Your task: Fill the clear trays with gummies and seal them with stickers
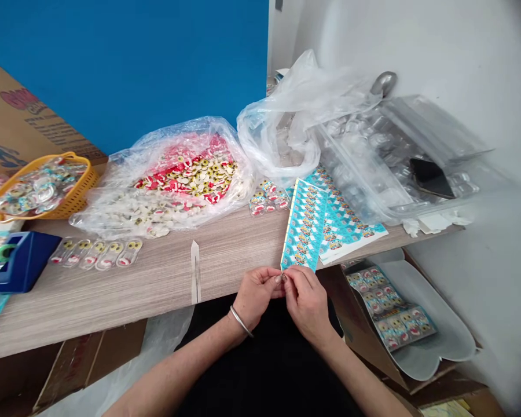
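Observation:
My left hand (257,294), with a silver bangle on its wrist, and my right hand (304,298) meet at the table's front edge. Their fingertips are pinched together at the near corner of a blue printed sheet (304,223). What lies between the fingertips is too small to make out. More printed sheets (342,223) lie under and to the right of that one. Several clear plastic pieces with yellow and red parts (99,255) stand in a row on the table (156,278) at the left. A pointed strip (195,269) lies left of my hands.
A plastic bag of small parts (191,174), a yellow basket (80,188) and a blue block (30,260) are at the left. A clear bin (373,185) stands back right. Below it, an open carton (373,341) holds packed cards (395,313).

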The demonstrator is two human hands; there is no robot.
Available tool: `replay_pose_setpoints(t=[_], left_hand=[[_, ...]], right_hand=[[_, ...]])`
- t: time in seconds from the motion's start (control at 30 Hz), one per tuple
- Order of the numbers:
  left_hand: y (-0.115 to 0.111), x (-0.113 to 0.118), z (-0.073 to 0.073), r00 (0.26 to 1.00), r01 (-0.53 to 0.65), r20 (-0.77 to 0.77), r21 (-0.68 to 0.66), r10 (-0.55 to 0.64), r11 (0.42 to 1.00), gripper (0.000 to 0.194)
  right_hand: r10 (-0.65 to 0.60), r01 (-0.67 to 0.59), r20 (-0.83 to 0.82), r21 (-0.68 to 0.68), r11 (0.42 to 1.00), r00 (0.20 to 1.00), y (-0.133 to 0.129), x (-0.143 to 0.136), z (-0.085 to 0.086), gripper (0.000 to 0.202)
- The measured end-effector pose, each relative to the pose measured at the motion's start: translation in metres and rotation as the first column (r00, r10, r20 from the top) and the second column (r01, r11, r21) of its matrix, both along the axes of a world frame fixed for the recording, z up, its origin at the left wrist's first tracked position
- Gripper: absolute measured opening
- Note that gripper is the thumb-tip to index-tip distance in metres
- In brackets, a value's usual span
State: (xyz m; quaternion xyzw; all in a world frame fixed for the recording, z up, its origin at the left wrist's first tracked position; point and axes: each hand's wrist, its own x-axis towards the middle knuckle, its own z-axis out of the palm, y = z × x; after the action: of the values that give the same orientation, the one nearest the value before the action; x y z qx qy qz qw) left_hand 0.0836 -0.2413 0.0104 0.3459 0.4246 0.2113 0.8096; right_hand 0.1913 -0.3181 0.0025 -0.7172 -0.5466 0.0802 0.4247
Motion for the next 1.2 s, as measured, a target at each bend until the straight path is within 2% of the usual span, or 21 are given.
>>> replay_pose_setpoints(t=[0.17,0.23,0.3,0.37,0.4,0.43,0.47,0.5,0.53,0.57,0.6,0.63,0.67,0.7,0.77,0.83,0.93,1.07,1.17,1.2], left_hand=[[-0.004,0.004,0.003,0.999,-0.012,0.039,-0.035,0.013,0.999,0.033],[-0.003,0.003,0.000,1.000,0.002,0.030,-0.055,0.000,0.998,0.033],[0.000,-0.001,-0.005,1.000,0.028,-0.007,-0.063,-0.028,0.998,0.031],[0.004,-0.008,-0.010,0.989,0.089,-0.124,0.041,-0.083,0.995,0.022],[0.006,-0.012,-0.011,0.972,0.121,-0.220,0.180,-0.080,0.976,0.018],[0.008,-0.016,-0.011,0.947,0.162,-0.320,0.370,-0.039,0.915,0.017],[0.009,-0.019,-0.011,0.917,0.223,-0.398,0.573,0.030,0.788,0.019],[0.010,-0.021,-0.009,0.895,0.299,-0.437,0.741,0.093,0.600,0.024],[0.011,-0.022,-0.008,0.886,0.380,-0.451,0.842,0.113,0.383,0.030],[0.012,-0.021,-0.007,0.880,0.451,-0.469,0.875,0.076,0.175,0.033],[0.013,-0.020,-0.006,0.863,0.505,-0.505,0.863,0.012,0.002,0.034],[0.014,-0.016,-0.007,0.833,0.541,-0.551,0.831,-0.053,-0.129,0.034],[0.015,-0.013,-0.009,0.798,0.569,-0.596,0.793,-0.090,-0.216,0.034],[0.017,-0.009,-0.012,0.765,0.596,-0.637,0.757,-0.097,-0.267,0.036],[0.020,-0.002,-0.020,0.724,0.643,-0.687,0.707,-0.067,-0.295,0.042],[0.023,0.001,-0.029,0.711,0.656,-0.700,0.693,-0.063,-0.298,0.049],[0.025,0.000,-0.039,0.735,0.628,-0.674,0.720,-0.080,-0.297,0.052],[0.026,0.000,-0.045,0.738,0.632,-0.671,0.723,-0.067,-0.281,0.044],[0.020,0.001,-0.040,0.753,0.614,-0.652,0.743,-0.086,-0.266,0.039],[0.019,-0.001,-0.038,0.773,0.590,-0.627,0.767,-0.097,-0.254,0.040]], right_hand=[[-0.106,0.094,-0.322,-0.052,0.994,0.941,0.002,0.000,0.002,0.014],[-0.147,0.115,-0.464,-0.098,0.989,0.874,0.002,0.004,0.000,0.017],[-0.193,0.141,-0.604,-0.133,0.981,0.774,0.002,0.009,-0.004,0.021],[-0.235,0.186,-0.717,-0.148,0.971,0.656,0.003,0.014,-0.011,0.023],[-0.249,0.208,-0.756,-0.152,0.966,0.605,0.004,0.016,-0.014,0.023],[-0.257,0.222,-0.783,-0.156,0.962,0.566,0.004,0.017,-0.018,0.024],[-0.259,0.229,-0.801,-0.156,0.961,0.539,0.005,0.018,-0.021,0.024],[-0.254,0.227,-0.816,-0.155,0.961,0.520,0.006,0.019,-0.024,0.025],[-0.243,0.222,-0.830,-0.149,0.964,0.502,0.006,0.019,-0.027,0.024],[-0.228,0.214,-0.849,-0.139,0.967,0.477,0.007,0.019,-0.029,0.024],[-0.213,0.215,-0.874,-0.129,0.968,0.437,0.008,0.019,-0.030,0.024],[-0.203,0.232,-0.902,-0.119,0.965,0.382,0.009,0.020,-0.030,0.025],[-0.194,0.264,-0.929,-0.110,0.958,0.315,0.010,0.020,-0.029,0.025],[-0.183,0.307,-0.953,-0.103,0.946,0.242,0.010,0.022,-0.027,0.026],[-0.145,0.411,-0.982,-0.083,0.908,0.121,0.010,0.026,-0.019,0.026],[-0.092,0.499,-0.993,-0.040,0.866,0.079,0.008,0.033,-0.007,0.025],[-0.039,0.575,-0.994,0.028,0.817,0.103,0.008,0.047,0.012,0.021],[-0.011,0.603,-0.993,0.062,0.795,0.116,0.014,0.068,0.034,0.019],[-0.007,0.610,-0.978,0.123,0.783,0.206,0.012,0.074,0.048,0.017],[-0.013,0.586,-0.970,0.136,0.799,0.243,0.009,0.074,0.050,0.016]])
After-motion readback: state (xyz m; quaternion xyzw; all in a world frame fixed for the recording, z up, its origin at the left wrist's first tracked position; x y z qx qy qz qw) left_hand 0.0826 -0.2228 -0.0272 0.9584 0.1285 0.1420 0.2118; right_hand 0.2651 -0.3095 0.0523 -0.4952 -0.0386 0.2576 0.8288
